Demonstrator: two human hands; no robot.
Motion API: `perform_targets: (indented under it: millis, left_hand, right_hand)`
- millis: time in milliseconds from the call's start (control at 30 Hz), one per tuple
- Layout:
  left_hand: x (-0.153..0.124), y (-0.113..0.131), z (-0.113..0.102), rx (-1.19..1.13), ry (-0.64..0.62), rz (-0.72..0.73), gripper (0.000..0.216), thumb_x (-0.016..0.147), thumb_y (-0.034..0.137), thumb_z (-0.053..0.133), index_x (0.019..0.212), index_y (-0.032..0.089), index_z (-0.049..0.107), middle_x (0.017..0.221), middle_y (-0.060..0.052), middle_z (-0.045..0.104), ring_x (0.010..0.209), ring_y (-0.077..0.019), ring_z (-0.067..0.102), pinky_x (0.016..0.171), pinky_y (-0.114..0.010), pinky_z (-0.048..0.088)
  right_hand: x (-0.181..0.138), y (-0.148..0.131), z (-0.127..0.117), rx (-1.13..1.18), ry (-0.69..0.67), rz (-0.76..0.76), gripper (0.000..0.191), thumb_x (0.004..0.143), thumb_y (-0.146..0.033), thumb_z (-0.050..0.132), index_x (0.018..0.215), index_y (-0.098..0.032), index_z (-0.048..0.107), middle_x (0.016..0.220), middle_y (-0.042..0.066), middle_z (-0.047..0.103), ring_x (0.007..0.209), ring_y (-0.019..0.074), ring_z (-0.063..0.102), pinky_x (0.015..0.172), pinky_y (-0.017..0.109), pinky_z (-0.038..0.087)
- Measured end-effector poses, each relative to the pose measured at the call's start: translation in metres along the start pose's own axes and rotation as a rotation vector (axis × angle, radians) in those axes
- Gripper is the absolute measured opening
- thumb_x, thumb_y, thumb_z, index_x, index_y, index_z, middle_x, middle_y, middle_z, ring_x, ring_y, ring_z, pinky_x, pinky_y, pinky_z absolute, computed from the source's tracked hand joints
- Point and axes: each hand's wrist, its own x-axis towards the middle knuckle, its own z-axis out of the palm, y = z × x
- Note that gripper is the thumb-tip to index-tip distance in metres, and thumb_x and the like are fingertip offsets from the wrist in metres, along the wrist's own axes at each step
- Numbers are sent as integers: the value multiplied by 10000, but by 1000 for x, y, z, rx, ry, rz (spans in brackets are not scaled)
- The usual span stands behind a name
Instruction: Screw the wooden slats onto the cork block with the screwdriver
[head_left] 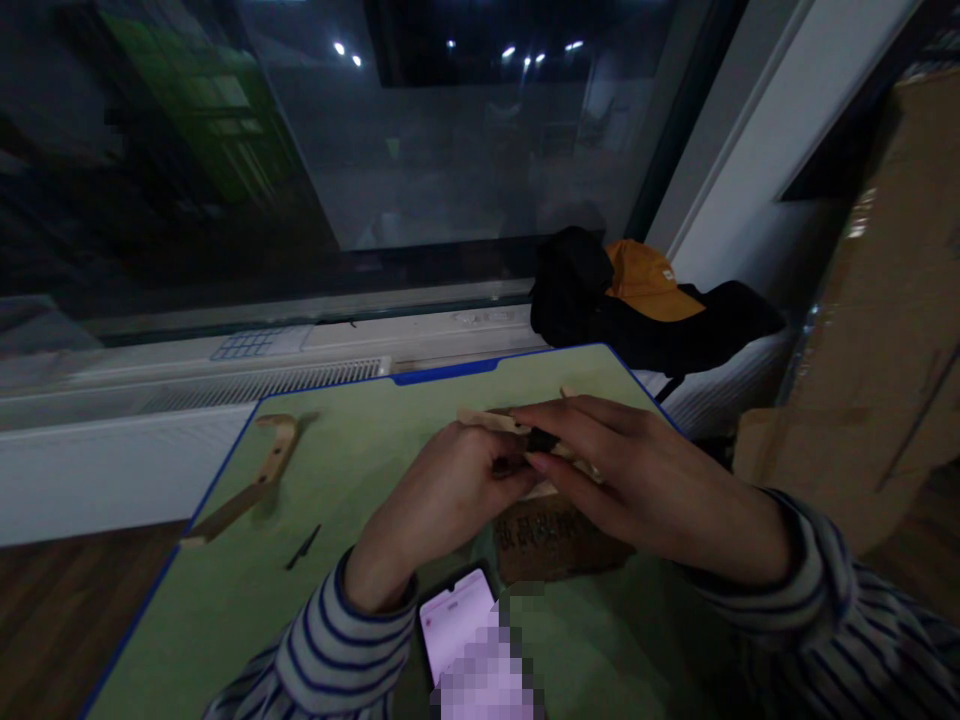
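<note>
My left hand (439,495) is closed around a light wooden piece (480,418), whose end sticks out beyond the knuckles. Between the thumb and fingers of my right hand (637,465) sits a small dark piece (541,440), held against the wooden piece; its kind is unclear. Both hands meet above a brown board with raised characters (559,545), partly covered by my right hand. Another bit of pale wood (568,392) shows behind my right fingers. How the pieces join is hidden by my fingers.
A curved wooden piece with dark holes (276,452) lies at the table's left edge, near a thin dark pointed item (304,548). A lit phone (459,625) rests in front. Beyond the green table (360,440) are a cap (652,280) and a cardboard box (870,320).
</note>
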Motion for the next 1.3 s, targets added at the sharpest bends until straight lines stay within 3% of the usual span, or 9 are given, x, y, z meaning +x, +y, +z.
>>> perform_targets:
  millis: [167,533,733,933,1067,1300]
  left_hand:
    - [-1,2,0,-28,4,19,135,835,216,565,794,183,690,800,-4,718,709,-139,639,618,-232,414]
    - [-1,4,0,-6,-41,-15,187,795,142,518,865,187,685,845,-15,707,763,-159,629,666,-257,445]
    - [2,4,2,-43,6,-10,140,837,231,581,843,193,715,886,-9,738,749,-152,652,667,-245,459]
    - [0,-1,0,-38,-18,4,163,843,170,563,905,189,712,980,-20,734,770,-151,660,674,-248,474]
    - [-1,-1,0,-31,-13,23,165,857,209,554,918,186,705,1034,-37,720,812,-160,659,693,-253,471]
    - [0,4,0,-11,-36,18,160,822,156,532,856,178,686,881,-33,718,795,-168,642,678,-262,456]
  right_hand:
    - [0,2,-1,0,17,-39,328,934,-206,456,1258,-190,498,1173,56,637,1041,152,599,936,328,465]
    - [0,-1,1,-25,51,9,269,922,-213,494,1188,-185,519,1107,81,664,998,193,630,937,409,469]
    - [1,-1,3,-52,64,31,240,925,-221,486,1154,-164,532,1069,90,673,954,205,640,915,418,479]
    - [0,-1,2,-42,27,-7,361,929,-205,468,1290,-192,455,1210,61,620,1047,175,601,968,400,447]
    - [0,0,1,-31,21,-20,334,938,-198,445,1268,-202,493,1225,56,618,1071,169,594,979,398,445]
    - [1,-1,1,11,46,-2,293,921,-175,477,1212,-190,513,1143,66,654,1032,169,618,943,370,476]
